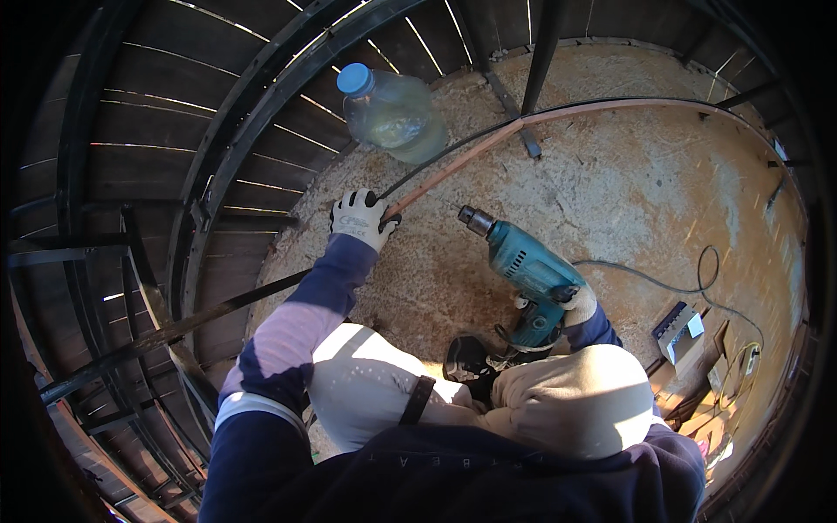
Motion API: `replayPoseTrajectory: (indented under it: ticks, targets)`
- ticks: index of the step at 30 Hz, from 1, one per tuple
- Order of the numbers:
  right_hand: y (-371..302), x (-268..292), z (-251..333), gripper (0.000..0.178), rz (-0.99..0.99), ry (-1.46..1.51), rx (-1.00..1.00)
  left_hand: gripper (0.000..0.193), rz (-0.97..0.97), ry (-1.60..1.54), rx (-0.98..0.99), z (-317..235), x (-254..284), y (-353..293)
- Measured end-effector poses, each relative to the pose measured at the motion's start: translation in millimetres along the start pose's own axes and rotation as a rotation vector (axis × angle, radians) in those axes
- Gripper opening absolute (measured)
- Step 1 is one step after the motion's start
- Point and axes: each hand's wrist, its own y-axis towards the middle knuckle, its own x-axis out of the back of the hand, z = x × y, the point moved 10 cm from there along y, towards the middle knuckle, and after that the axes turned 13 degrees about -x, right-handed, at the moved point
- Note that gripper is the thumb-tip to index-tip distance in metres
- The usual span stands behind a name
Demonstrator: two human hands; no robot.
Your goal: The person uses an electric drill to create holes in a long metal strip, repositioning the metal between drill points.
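My left hand (359,218), in a white glove with dark fingertips, is closed on the near end of a long metal bar (462,167). The bar has a black edge and a reddish-brown side, and runs away to the far right. In my right hand (577,301), also gloved, is a teal power drill (527,261), held by its handle low over the floor. Its chuck (475,220) points toward the far left, apart from the bar. Whether a bit sits in the chuck I cannot make out.
A large clear bottle with a blue cap (397,113) stands beyond my left hand. Dark metal framing (196,209) and slatted boards line the left. A cable (645,277) trails over the rough floor (636,200) to the right, near a small open box (678,333).
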Motion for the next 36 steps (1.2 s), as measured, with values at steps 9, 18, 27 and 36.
replayPoseTrajectory:
  ticks: [9,18,27,36]
  targets:
    - [5.3,2.8,-24.2,0.098,0.050,-0.014,-0.023,0.085,-0.052,-0.394,0.299,28.5,-21.4,-10.4]
    - [10.8,-11.7,-28.6,0.105,-0.022,0.072,-0.051,0.077,0.137,-0.245,0.231,41.0,-51.4,3.7]
    - [10.0,-9.4,-23.2,0.095,-0.036,0.041,-0.033,0.070,0.204,-0.382,0.193,59.7,-83.4,11.0]
    - [9.3,6.9,-25.8,0.097,-0.058,0.112,-0.025,0.092,0.425,-0.189,0.209,39.7,-53.6,7.4]
